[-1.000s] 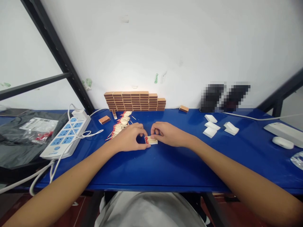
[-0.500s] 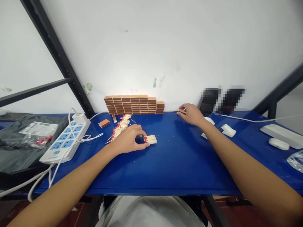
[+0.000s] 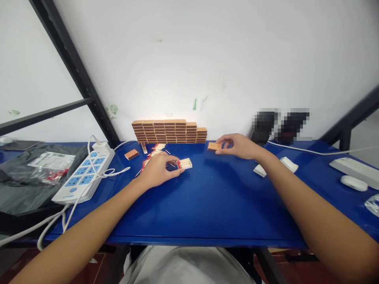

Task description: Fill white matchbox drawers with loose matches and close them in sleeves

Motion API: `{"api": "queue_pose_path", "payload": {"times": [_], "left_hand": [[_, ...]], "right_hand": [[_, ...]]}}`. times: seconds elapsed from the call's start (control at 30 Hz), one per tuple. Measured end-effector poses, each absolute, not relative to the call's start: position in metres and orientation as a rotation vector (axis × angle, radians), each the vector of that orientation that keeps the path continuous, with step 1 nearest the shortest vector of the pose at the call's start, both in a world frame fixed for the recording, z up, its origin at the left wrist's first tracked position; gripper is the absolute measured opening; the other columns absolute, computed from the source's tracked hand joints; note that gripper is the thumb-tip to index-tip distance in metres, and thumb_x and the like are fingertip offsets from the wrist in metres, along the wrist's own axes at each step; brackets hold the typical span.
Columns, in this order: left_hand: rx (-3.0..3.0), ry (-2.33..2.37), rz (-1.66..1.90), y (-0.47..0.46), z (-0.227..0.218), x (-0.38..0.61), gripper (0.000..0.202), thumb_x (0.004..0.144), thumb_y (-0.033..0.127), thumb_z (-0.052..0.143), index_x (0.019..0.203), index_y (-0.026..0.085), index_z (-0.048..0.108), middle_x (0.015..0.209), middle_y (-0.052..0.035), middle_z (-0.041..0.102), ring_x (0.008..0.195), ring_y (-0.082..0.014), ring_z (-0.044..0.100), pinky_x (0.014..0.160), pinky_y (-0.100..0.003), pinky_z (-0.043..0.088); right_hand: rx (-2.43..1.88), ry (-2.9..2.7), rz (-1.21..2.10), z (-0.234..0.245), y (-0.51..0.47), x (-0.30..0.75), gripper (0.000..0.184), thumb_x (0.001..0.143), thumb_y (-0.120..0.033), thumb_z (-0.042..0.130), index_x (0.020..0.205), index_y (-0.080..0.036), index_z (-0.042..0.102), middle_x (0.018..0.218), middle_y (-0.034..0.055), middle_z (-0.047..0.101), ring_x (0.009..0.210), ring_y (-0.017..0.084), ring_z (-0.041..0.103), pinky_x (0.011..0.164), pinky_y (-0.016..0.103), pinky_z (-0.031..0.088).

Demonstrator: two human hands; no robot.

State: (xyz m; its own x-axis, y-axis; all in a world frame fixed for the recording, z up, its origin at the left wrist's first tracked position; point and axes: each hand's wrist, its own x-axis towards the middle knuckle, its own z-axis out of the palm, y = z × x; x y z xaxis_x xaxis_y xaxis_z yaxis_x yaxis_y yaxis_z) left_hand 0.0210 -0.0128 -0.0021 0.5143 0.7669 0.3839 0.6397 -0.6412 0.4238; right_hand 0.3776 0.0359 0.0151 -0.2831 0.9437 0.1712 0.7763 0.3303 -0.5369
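My left hand (image 3: 161,169) pinches a white matchbox tray (image 3: 185,164) filled with red-tipped matches, just above the blue table. Behind that hand lies a long heap of loose matches (image 3: 156,149), partly covered by it. My right hand (image 3: 237,146) grips an orange-brown matchbox sleeve (image 3: 213,146) between thumb and fingers, to the right of the stacked matchboxes (image 3: 168,132) along the wall. Whether the sleeve is hollow cannot be seen. One small box (image 3: 144,147) leans upright at the stack's front, and another matchbox (image 3: 131,154) lies left of the heap.
A white power strip (image 3: 84,173) with cables lies on the left beside a dark plastic bag (image 3: 26,177). White trays (image 3: 260,170), two dark blurred devices (image 3: 263,126) and a white earbud case (image 3: 353,183) are on the right. A black frame (image 3: 74,67) rises at the left.
My right hand has moved left with the matchbox sleeve, bringing it nearer the stack. My left hand has shifted slightly up and left with the match-filled tray.
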Motion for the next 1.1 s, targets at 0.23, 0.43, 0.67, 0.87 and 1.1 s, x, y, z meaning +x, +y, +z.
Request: {"api": "queue_pose_path", "payload": {"times": [0.23, 0.43, 0.67, 0.87, 1.1], "left_hand": [[2.442, 1.171, 0.867, -0.011, 0.002, 0.021, 0.03, 0.087, 0.049, 0.076, 0.101, 0.023, 0.081, 0.094, -0.0025, 0.081, 0.085, -0.0205, 0.073, 0.073, -0.031, 0.054], [2.418, 1.156, 0.904, -0.012, 0.003, 0.022, 0.03, 0.087, 0.049, 0.076, 0.1, 0.022, 0.081, 0.094, -0.0032, 0.081, 0.083, -0.0204, 0.072, 0.072, -0.03, 0.054], [2.421, 1.131, 0.894, -0.012, 0.002, 0.02, 0.031, 0.085, 0.046, 0.079, 0.106, 0.023, 0.082, 0.099, -0.0036, 0.081, 0.088, -0.0214, 0.072, 0.075, -0.031, 0.054], [2.31, 1.076, 0.906, -0.01, 0.002, 0.021, 0.038, 0.082, 0.049, 0.083, 0.109, 0.023, 0.082, 0.1, -0.0041, 0.081, 0.09, -0.0222, 0.074, 0.077, -0.032, 0.056], [2.239, 1.012, 0.948, -0.011, 0.0, 0.02, 0.053, 0.072, 0.051, 0.091, 0.115, 0.022, 0.078, 0.095, -0.0036, 0.081, 0.09, -0.0225, 0.073, 0.083, -0.034, 0.056]], "right_hand": [[-1.212, -2.292, 0.699, 0.031, -0.006, 0.317, 0.053, 0.075, -0.056, 0.082, 0.112, -0.019, 0.075, 0.092, 0.0048, 0.073, 0.077, 0.018, 0.064, 0.07, 0.031, 0.048], [-1.179, -2.253, 0.745, 0.022, -0.003, 0.314, 0.054, 0.075, -0.057, 0.083, 0.113, -0.02, 0.076, 0.09, 0.004, 0.072, 0.077, 0.018, 0.063, 0.07, 0.032, 0.048], [-1.143, -2.12, 0.832, 0.015, 0.0, 0.307, 0.057, 0.073, -0.051, 0.085, 0.117, -0.017, 0.074, 0.082, 0.002, 0.071, 0.069, 0.015, 0.06, 0.066, 0.03, 0.046], [-1.068, -2.059, 0.959, 0.013, -0.003, 0.301, 0.057, 0.07, -0.048, 0.089, 0.114, -0.016, 0.074, 0.086, 0.0033, 0.072, 0.072, 0.015, 0.063, 0.066, 0.03, 0.048], [-0.975, -2.008, 1.064, 0.01, -0.01, 0.289, 0.056, 0.067, -0.048, 0.092, 0.11, -0.016, 0.076, 0.095, 0.0064, 0.074, 0.083, 0.018, 0.067, 0.072, 0.032, 0.054]]}}
